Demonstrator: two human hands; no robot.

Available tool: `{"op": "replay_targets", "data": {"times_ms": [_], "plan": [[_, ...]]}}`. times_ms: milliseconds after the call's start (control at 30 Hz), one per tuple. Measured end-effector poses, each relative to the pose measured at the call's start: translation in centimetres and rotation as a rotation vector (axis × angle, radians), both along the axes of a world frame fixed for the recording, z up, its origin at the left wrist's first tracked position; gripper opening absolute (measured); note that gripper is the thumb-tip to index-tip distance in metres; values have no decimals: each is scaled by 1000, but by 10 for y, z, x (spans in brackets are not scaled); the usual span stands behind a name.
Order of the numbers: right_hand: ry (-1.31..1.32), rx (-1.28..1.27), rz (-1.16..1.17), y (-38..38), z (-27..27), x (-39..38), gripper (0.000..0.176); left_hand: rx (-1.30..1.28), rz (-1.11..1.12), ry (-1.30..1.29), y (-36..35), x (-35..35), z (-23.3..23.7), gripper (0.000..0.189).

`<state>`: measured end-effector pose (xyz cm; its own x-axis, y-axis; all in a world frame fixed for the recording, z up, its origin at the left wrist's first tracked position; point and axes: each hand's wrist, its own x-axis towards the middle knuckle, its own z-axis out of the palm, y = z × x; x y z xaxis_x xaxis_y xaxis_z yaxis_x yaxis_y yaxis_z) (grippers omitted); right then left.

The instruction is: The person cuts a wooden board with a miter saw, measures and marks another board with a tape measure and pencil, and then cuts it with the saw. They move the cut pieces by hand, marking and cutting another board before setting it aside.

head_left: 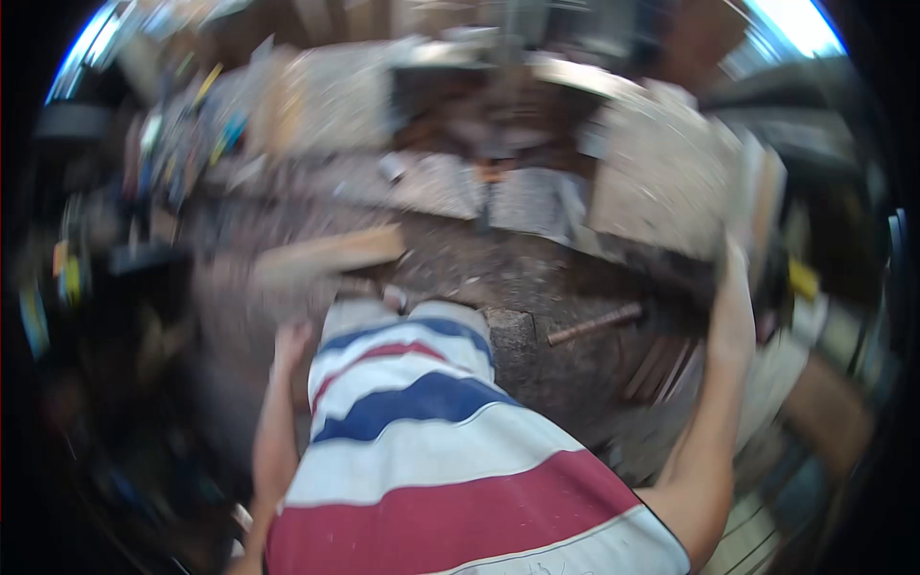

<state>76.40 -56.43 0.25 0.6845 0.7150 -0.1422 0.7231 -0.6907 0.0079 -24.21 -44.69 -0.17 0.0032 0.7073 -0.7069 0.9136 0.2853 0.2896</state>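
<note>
The whole view is smeared by motion. My left hand (293, 337) hangs low beside my left knee, with its fingers too blurred to read. Above it, a pale wooden block (335, 253) lies on the dark ground. My right arm reaches forward on the right. At its end my right hand (734, 278) is at the lower end of a pale upright board (764, 196), which looks to be touching or very near it. Blur hides whether the fingers are wrapped round that board. A brown stick-like piece (594, 324) lies between my legs and my right arm.
A large light panel (661, 177) stands ahead on the right. Grey flat pieces (532, 201) lie at the middle. Another panel (340, 101) and a cluster of coloured tools (192, 144) are at the back left. A yellow item (803, 280) sits far right.
</note>
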Motion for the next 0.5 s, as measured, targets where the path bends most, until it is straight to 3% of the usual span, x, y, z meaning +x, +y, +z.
{"op": "replay_targets", "data": {"times_ms": [33, 67, 167, 200, 233, 267, 300, 333, 367, 400, 467, 500], "plan": [[34, -32, 25, 2, -1, -2, 41, 329, -91, -31, -14, -46, -54, 42], [68, -56, 19, 14, 13, -23, 43, 36, 159, -34, 5, -27, -22, 40], [140, -166, 25, 17, 7, -108, 50, 41, 701, -204, -3, -30, -18, 37], [104, -232, 62, 9, 4, -155, 52, 40, 737, -197, -17, -40, -22, 37], [-196, -261, 118, -13, -36, -196, 55, 35, 774, -180, -35, -46, -21, 37], [55, -369, 389, -15, -27, -247, 53, 22, 804, -165, -55, -56, -23, 37], [281, -337, 443, -22, -34, -305, 50, -5, 808, -170, -83, -69, -39, 37], [629, -408, 223, -48, -75, -338, 47, -25, 814, -174, -116, -81, -58, 38], [742, -560, 210, -56, -70, -392, 49, -67, 878, -193, -145, -83, -67, 38], [884, -666, 66, -45, -31, -460, 50, -136, 813, -141, -181, -96, -90, 41], [868, -641, 494, -167, -195, -433, 48, -186, 649, -112, -233, -106, -107, 51], [918, -699, 444, -158, -185, -450, 47, -130, 563, -26, -256, -107, -113, 53]]}}
